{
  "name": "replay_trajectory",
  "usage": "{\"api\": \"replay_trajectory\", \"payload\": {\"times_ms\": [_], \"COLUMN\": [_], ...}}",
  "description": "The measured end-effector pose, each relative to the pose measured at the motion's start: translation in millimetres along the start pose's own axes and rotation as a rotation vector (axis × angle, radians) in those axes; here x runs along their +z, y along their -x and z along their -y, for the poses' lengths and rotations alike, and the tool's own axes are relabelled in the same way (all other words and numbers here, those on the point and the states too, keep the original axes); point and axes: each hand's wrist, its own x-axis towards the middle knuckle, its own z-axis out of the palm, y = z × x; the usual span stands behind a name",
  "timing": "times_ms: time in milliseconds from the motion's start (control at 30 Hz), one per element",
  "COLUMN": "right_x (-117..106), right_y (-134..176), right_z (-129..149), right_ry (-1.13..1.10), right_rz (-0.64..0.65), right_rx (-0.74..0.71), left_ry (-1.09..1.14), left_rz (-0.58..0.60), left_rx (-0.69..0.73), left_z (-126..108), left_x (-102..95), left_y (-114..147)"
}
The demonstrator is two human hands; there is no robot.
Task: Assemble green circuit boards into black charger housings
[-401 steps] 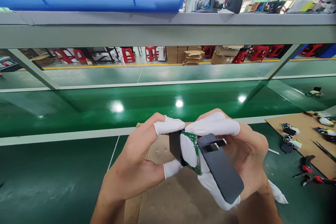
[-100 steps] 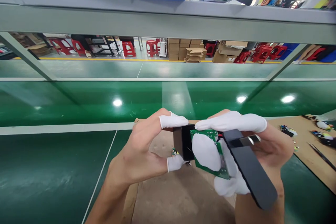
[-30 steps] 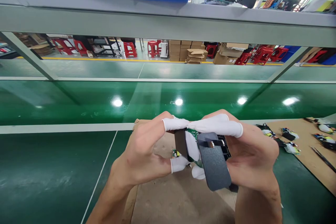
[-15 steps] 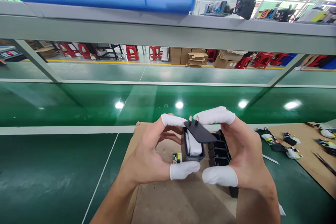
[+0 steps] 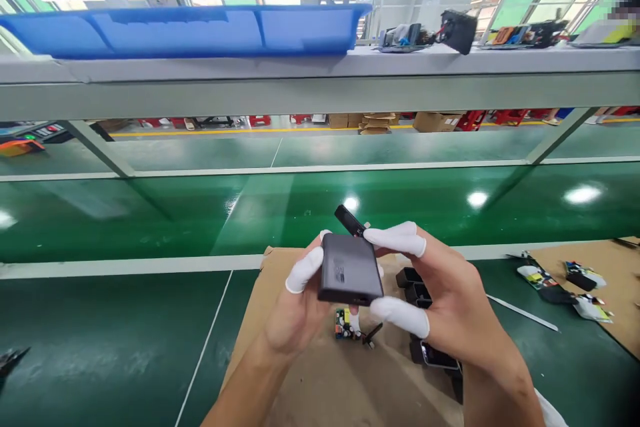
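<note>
A dark grey charger housing (image 5: 349, 269) is held up above a cardboard sheet (image 5: 320, 373). My right hand (image 5: 440, 307) grips it between index finger and thumb, both in white finger cots. My left hand (image 5: 295, 307) supports its left and under side with cot-covered fingertips. A dark plug cover (image 5: 350, 220) sticks up at the housing's far edge. On the cardboard below lies a small green circuit board (image 5: 344, 324) with a black part beside it. Several black housings (image 5: 415, 287) lie just behind my right hand.
A green conveyor belt (image 5: 150, 207) runs across in front of me. Above it a grey shelf (image 5: 300, 80) carries a blue tray (image 5: 185, 30). At the right, a second cardboard sheet (image 5: 590, 273) holds several loose parts. A thin metal rod (image 5: 523, 313) lies nearby.
The housing has been closed up and turned over, so its flat back now faces me. My view has tilted upward. The green board I held earlier is no longer visible in my hands.
</note>
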Motion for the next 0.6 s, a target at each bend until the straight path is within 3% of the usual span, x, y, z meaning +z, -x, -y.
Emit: {"api": "replay_trajectory", "payload": {"times_ms": [167,367,467,600], "right_x": [-6.5,-4.2,4.8,22.2], "right_y": [12.7,39.8,63.9,100.2], "right_z": [28.7,73.0,91.5,114.2], "right_ry": [-0.213,-0.383,-0.405,-0.378], "right_rz": [-0.036,0.023,0.070,0.172], "right_rx": [0.135,0.229,0.283,0.338], "left_ry": [-0.074,0.034,0.172,0.360], "left_rz": [-0.079,-0.277,-0.425,-0.720], "left_rx": [0.091,0.043,0.040,0.015], "left_z": [-11.1,-26.4,-11.4,18.5], "left_x": [41.7,104.3,131.4,164.1], "left_y": [27.4,107.0,154.8,208.8]}}
